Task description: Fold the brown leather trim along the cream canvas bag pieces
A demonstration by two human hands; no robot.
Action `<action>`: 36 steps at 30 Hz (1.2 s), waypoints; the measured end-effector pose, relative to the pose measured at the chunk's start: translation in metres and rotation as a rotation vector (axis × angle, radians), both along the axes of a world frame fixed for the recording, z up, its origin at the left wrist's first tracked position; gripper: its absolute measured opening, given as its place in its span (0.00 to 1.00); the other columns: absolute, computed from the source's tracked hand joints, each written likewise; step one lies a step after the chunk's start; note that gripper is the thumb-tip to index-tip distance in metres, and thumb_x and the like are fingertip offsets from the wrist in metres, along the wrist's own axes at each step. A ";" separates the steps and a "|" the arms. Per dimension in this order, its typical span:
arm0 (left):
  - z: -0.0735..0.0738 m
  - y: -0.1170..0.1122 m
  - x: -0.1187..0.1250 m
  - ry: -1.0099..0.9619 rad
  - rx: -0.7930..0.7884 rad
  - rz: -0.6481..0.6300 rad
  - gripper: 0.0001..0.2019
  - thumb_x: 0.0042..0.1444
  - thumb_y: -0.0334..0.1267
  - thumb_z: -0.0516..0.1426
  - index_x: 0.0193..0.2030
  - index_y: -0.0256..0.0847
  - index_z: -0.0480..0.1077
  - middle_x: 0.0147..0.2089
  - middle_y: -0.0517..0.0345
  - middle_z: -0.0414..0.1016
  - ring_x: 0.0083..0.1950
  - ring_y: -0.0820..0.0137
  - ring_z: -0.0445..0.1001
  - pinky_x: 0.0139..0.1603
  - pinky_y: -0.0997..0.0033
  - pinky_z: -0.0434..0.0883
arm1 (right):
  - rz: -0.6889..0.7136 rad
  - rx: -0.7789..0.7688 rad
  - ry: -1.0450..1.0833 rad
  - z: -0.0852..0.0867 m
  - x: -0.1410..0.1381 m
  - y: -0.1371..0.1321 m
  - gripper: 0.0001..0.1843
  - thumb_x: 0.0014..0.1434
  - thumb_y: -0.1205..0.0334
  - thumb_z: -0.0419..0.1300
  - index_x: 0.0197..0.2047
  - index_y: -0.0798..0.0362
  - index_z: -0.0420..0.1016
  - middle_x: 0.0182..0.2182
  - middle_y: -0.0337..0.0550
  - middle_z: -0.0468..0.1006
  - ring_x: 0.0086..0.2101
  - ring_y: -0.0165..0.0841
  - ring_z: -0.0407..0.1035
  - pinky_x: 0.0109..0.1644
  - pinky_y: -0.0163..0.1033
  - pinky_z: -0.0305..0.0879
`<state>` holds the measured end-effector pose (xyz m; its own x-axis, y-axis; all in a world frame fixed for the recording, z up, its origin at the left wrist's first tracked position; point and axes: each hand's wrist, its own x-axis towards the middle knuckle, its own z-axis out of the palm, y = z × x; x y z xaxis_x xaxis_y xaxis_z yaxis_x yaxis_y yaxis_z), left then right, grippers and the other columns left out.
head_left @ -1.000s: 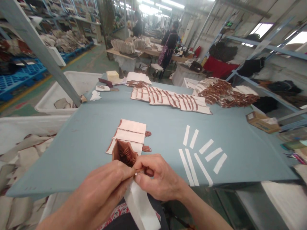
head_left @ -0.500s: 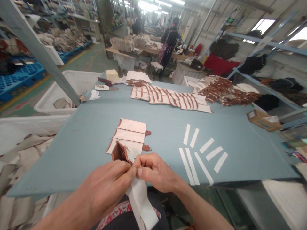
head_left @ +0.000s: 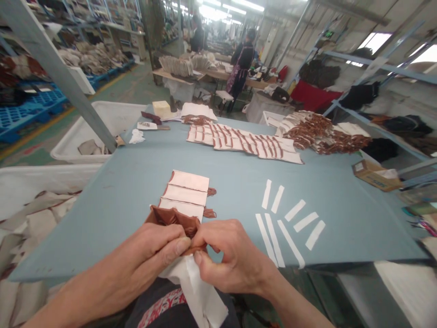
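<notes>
My left hand (head_left: 143,259) and my right hand (head_left: 228,259) meet at the near edge of the blue-grey table (head_left: 119,191), both pinched on a bundle of brown leather pieces (head_left: 174,217). A white paper strip (head_left: 198,291) hangs down from between my fingers toward my lap. Just beyond the bundle lie three overlapping pale pink pieces with brown edges (head_left: 186,193). To the right of my hands several white strips (head_left: 287,218) are fanned out on the table.
A long row of pink and brown pieces (head_left: 244,143) crosses the far side, with a heap of them (head_left: 321,132) at the far right. A cardboard box (head_left: 375,175) sits on the right edge. White bins (head_left: 109,123) stand left. A person (head_left: 242,64) stands far back.
The brown bundle has tipped from upright to lying flatter and wider between my hands. My hands have shifted slightly lower, and the white strip bunches more beneath them.
</notes>
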<state>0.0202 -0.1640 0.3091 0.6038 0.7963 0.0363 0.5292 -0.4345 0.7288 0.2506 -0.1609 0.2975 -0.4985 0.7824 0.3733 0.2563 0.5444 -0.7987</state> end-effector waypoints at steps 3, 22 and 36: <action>0.001 0.005 0.004 0.002 0.062 -0.120 0.19 0.79 0.40 0.50 0.33 0.44 0.69 0.31 0.67 0.75 0.31 0.73 0.71 0.33 0.75 0.66 | 0.003 0.030 0.011 -0.001 0.000 -0.001 0.07 0.53 0.71 0.56 0.28 0.48 0.66 0.23 0.32 0.71 0.24 0.28 0.62 0.34 0.33 0.60; 0.005 0.009 0.001 -0.143 0.230 -0.098 0.21 0.81 0.37 0.46 0.31 0.44 0.61 0.28 0.69 0.64 0.27 0.75 0.66 0.30 0.78 0.64 | 0.048 -0.020 -0.018 -0.007 -0.005 0.000 0.07 0.64 0.67 0.57 0.33 0.49 0.71 0.26 0.34 0.75 0.26 0.29 0.64 0.36 0.34 0.63; -0.015 0.007 0.016 -0.411 0.193 -0.096 0.27 0.82 0.50 0.44 0.29 0.43 0.57 0.25 0.69 0.57 0.24 0.76 0.60 0.26 0.74 0.59 | 0.189 -0.450 0.120 0.007 -0.003 0.003 0.19 0.71 0.56 0.55 0.27 0.49 0.61 0.22 0.30 0.59 0.24 0.27 0.54 0.28 0.33 0.53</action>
